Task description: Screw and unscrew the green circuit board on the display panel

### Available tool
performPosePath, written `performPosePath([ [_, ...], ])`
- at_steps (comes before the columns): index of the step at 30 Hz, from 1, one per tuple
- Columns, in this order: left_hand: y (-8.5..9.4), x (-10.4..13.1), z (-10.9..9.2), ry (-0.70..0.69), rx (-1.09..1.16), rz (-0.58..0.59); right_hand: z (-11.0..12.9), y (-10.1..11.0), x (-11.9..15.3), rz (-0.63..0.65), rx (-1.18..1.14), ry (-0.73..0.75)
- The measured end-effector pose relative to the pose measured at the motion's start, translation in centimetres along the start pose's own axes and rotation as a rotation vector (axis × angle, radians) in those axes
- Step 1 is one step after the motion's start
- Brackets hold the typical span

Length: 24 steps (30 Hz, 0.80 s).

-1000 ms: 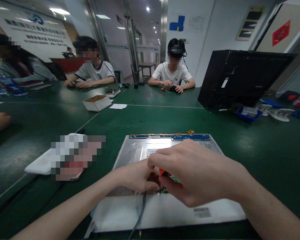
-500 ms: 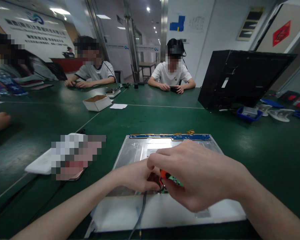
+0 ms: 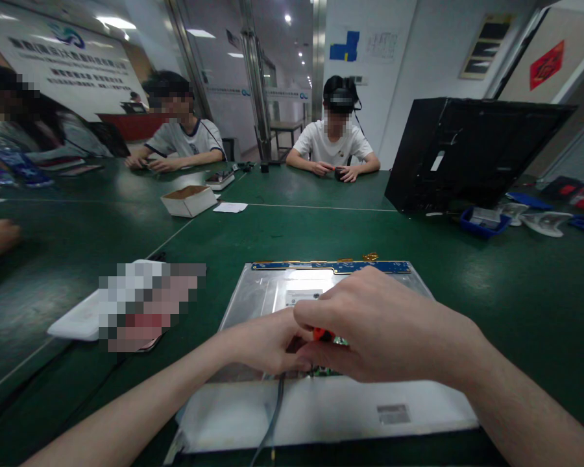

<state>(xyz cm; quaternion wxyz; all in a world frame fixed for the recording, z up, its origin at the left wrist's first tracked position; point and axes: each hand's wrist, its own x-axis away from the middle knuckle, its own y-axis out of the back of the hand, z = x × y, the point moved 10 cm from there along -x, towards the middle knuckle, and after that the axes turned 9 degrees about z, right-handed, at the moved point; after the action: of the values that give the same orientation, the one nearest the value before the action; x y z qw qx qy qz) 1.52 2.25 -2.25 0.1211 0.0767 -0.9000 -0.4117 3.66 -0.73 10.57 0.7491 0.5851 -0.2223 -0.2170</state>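
A flat silver panel point(image 3: 257, 292) with a blue circuit strip point(image 3: 296, 266) along its far edge and a white band point(image 3: 331, 412) along its near edge lies before me. My left hand point(image 3: 272, 340) is bent over its middle, fingers curled beside a green board point(image 3: 324, 371); what they grip is hidden. My right hand point(image 3: 370, 324) is closed around a small orange and black thing point(image 3: 323, 334), mostly covered by the fingers. A dark cable point(image 3: 276, 412) runs from under my left hand towards me.
A white device and a pinkish phone point(image 3: 150, 318), both blurred, lie at the left. Beyond are an open box point(image 3: 189, 201), a white paper point(image 3: 230, 207), a large black monitor point(image 3: 481, 155) and a blue tray point(image 3: 485, 222). People sit around the green table point(image 3: 296, 227).
My right hand has turned and drawn up slightly, its thumb nearer my left fingers, uncovering a label on the white band. My left hand has hardly moved.
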Motion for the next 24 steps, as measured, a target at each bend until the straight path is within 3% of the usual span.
performPosePath([
  [7,0.3,0.0,0.5,0.062,0.175,0.006,0.9,-0.1,0.5,0.017,-0.112,0.096],
  [12,-0.1,0.0,0.6,0.051,0.181,0.036,-0.5,-0.4,0.7,-0.054,-0.114,0.009],
  [14,0.0,-0.1,0.5,0.025,0.192,0.036,-1.0,-0.6,0.8,-0.166,-0.092,-0.005],
  [19,0.0,-0.4,0.2,-0.008,0.190,0.060,-1.5,-1.0,2.5,-0.641,-0.124,0.086],
  [24,-0.1,-0.4,0.1,0.010,0.256,0.056,-2.2,-3.2,4.0,-0.883,-0.249,0.122],
])
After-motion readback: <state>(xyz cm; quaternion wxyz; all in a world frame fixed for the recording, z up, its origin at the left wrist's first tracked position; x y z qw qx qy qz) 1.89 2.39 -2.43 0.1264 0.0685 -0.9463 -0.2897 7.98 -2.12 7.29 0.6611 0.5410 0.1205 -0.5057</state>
